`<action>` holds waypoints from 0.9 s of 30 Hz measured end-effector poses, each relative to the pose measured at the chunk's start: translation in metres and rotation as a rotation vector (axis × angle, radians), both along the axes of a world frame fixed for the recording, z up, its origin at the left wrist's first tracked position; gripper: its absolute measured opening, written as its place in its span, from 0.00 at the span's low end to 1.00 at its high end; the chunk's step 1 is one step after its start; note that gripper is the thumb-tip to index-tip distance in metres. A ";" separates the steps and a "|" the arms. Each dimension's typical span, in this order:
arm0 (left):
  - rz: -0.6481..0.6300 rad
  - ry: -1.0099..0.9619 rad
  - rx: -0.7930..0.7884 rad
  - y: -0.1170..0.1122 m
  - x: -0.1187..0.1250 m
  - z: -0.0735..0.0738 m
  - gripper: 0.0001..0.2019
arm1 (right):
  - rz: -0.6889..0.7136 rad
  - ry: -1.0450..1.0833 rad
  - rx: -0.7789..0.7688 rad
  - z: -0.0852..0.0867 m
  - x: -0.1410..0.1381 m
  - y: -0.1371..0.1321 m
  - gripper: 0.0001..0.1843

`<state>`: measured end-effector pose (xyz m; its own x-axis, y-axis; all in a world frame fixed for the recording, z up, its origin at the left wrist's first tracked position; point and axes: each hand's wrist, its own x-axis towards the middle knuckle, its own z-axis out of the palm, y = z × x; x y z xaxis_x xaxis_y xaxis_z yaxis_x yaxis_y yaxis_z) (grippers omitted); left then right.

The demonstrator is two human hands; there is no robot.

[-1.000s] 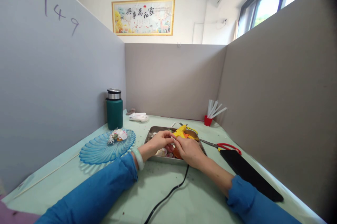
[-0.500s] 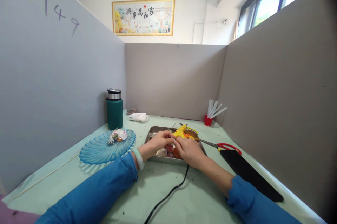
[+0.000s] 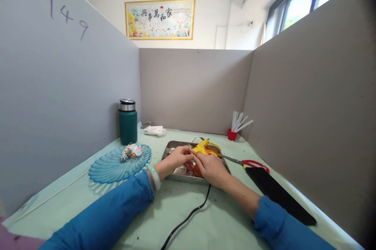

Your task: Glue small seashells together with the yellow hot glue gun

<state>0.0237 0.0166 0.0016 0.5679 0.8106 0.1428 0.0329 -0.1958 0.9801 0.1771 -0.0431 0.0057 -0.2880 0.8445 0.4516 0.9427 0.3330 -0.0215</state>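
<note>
My left hand [image 3: 178,157] and my right hand [image 3: 212,168] meet fingertip to fingertip over a metal tray [image 3: 188,179]. Both are closed in a pinch around a tiny whitish piece [image 3: 192,155], too small and too covered to name. Shells [image 3: 180,170] lie in the tray below my fingers. Just beyond my right hand rests a yellow glue gun [image 3: 201,146], partly hidden by the hands. To the left, a blue scalloped glass plate [image 3: 105,169] carries a small cluster of shells [image 3: 132,151].
A green bottle [image 3: 128,126] stands behind the plate. White glue sticks [image 3: 238,121] stand in a red cup [image 3: 232,135] at the back right. Red-handled scissors [image 3: 255,165] lie by a black flat object [image 3: 280,195]. A black cord [image 3: 188,216] crosses the front. Grey panels enclose three sides.
</note>
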 end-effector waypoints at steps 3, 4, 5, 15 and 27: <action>-0.002 0.001 0.005 0.001 0.000 -0.001 0.08 | -0.004 0.001 0.000 -0.001 0.001 0.000 0.25; -0.003 -0.001 0.005 0.001 0.000 -0.001 0.08 | -0.007 0.001 -0.001 -0.001 0.001 0.001 0.25; -0.005 -0.003 0.005 0.001 0.000 -0.001 0.08 | -0.010 0.001 -0.001 -0.001 0.001 0.001 0.25; 0.005 0.017 0.004 -0.001 0.000 0.001 0.08 | -0.008 -0.001 -0.010 0.000 -0.001 0.000 0.25; -0.009 0.012 0.005 0.000 0.000 -0.001 0.09 | -0.017 -0.011 -0.002 0.000 0.000 0.000 0.25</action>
<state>0.0237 0.0169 0.0004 0.5767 0.8048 0.1404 0.0427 -0.2013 0.9786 0.1769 -0.0434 0.0060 -0.2782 0.8503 0.4468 0.9485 0.3166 -0.0120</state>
